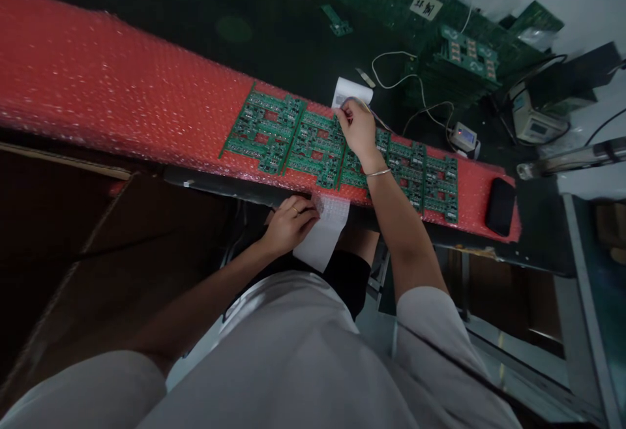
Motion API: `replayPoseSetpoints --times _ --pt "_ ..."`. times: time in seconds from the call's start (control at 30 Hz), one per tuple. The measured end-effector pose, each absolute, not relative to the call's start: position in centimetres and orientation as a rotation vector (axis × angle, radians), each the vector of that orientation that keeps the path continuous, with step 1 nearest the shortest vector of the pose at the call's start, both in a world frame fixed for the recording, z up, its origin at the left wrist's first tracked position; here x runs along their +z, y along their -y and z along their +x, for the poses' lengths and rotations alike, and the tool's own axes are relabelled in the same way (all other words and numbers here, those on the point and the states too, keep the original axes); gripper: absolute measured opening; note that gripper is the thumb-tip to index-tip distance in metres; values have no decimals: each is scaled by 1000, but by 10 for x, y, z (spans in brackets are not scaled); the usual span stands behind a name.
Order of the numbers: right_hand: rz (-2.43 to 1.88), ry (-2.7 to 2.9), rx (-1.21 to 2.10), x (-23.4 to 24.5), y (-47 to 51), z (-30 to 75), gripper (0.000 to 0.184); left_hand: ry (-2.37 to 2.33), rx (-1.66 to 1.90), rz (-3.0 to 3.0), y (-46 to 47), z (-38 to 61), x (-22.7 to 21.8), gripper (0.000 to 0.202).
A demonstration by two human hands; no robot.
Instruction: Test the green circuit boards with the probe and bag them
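Hands first, seen from the head camera. The left hand (pixel 291 220) is down at the near edge of the dark desk (pixel 293 31). Its fingers are curled closed on the top of a long white paper strip (pixel 323 236), which hangs off the desk edge toward the person's lap. The right hand (pixel 358 130) reaches over a row of green printed circuit board panels (pixel 267 130). Its fingertips are pinched together at the far edge of the row, just beside a small white paper roll (pixel 353 90). Whether anything sits between the fingertips is too small to tell. A thin bracelet (pixel 379 172) circles that wrist.

The panels lie side by side on a long sheet of red bubble wrap (pixel 112 83) spread across the desk. A black rounded case (pixel 499 206) rests on the wrap's right end. Beyond it, among cables, are a small white meter with a lit display (pixel 464 135) and stacks of green boards (pixel 469 57).
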State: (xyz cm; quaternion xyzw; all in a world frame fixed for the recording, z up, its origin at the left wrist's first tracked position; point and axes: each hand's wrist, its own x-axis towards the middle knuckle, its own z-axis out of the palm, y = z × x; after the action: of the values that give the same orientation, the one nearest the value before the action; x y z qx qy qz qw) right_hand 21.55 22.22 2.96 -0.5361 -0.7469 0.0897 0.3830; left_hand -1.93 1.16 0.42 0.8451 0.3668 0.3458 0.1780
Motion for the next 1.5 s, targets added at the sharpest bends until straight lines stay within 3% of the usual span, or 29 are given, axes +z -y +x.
replayPoseSetpoints --times 0.13,0.27,0.47,0.6,0.77,1.1,1.27,1.5 --pt "-1374 1904 205 28 -223 216 43 -1027 964 2419 -5 -21 7 19" --pt "-1393 1895 214 26 -224 216 41 -993 964 2384 -15 -25 37 18" --pt "-1418 1885 235 25 -222 213 39 -1242 840 2347 -121 -3 93 24" --pt "-1402 1857 226 26 -220 212 43 -1177 630 2425 -200 23 79 24" --pt "-1381 1777 186 26 -219 217 52 -1106 582 2439 -236 33 46 29" --pt "-1391 1766 139 24 -221 215 52 -1202 569 2449 -233 41 42 25" --pt "-1351 1765 159 23 -221 216 55 -1171 653 2493 -217 34 52 33" --pt "-1336 1723 200 35 -220 220 57 -1078 478 2598 -191 18 56 40"
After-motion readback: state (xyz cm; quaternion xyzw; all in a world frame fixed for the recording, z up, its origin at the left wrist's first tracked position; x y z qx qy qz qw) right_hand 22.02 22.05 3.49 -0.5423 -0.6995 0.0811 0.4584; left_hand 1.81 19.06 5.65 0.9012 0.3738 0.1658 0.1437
